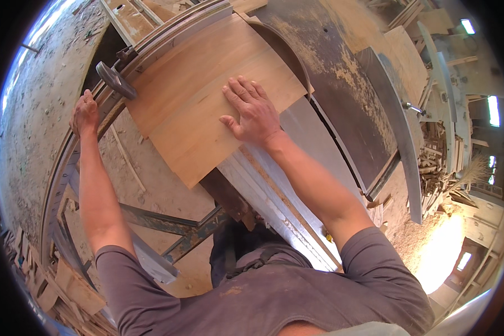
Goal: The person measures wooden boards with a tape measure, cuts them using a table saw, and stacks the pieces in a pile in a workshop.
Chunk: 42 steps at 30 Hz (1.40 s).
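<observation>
A light-brown wooden panel (207,101) lies on the metal table of what looks like a panel saw. My right hand (253,115) rests flat on it, fingers stretched forward and thumb out to the side. Along the panel's far left side runs a long metal fence rail (168,35). My left hand (85,115) is closed around this rail, left of the panel and apart from it. Between that hand and the panel, a grey oval stop (116,81) sits on the rail and touches the panel's left edge.
Grooved metal table strips (274,196) run from under the panel toward my body. A dark slot (341,145) lies right of it, then a dusty brown tabletop (347,84) with a grey metal guide (395,123). Scrap wood (431,154) is piled at the right. A steel frame (173,224) stands below left.
</observation>
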### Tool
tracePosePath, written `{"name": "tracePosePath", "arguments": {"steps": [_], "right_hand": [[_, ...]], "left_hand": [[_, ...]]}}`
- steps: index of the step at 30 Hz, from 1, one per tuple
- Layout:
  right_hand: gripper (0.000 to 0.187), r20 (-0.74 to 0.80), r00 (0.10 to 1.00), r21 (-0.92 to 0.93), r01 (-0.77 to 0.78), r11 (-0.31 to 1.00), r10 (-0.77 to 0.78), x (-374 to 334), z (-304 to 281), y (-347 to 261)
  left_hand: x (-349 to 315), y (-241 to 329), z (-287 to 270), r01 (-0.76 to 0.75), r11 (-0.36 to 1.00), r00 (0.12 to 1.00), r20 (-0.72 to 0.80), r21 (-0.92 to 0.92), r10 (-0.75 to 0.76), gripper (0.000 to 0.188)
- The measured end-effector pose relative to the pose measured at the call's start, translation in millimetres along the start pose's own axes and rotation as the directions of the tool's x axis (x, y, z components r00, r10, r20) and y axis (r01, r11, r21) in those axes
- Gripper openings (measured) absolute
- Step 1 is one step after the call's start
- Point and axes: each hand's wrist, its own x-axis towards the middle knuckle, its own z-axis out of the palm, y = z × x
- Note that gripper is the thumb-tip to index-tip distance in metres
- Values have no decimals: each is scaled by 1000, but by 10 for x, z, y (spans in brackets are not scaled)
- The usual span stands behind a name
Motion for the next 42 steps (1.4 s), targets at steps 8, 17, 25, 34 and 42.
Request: {"name": "tracePosePath", "arguments": {"steps": [8,17,25,34,42], "right_hand": [[65,40,999,-36,-9,999,10,250,110,40],[66,28,1000,-60,9,998,-7,96,-11,-35],[64,10,1000,-87,27,996,-26,-466,-196,-92],[63,18,1000,-103,21,994,-20,-1498,-586,-74],[63,-9,1000,-74,-29,997,28,-2508,-905,-94]], "left_hand": [[281,38,40,-43,999,998,34,-17,44,60],[44,41,-188,-86,996,996,33,-10,86,57],[-594,27,-387,-92,996,994,51,-11,92,59],[-1764,52,-535,-160,981,986,26,-108,164,51],[-4040,395,-232,-201,841,920,-392,-502,-14,58]]}}
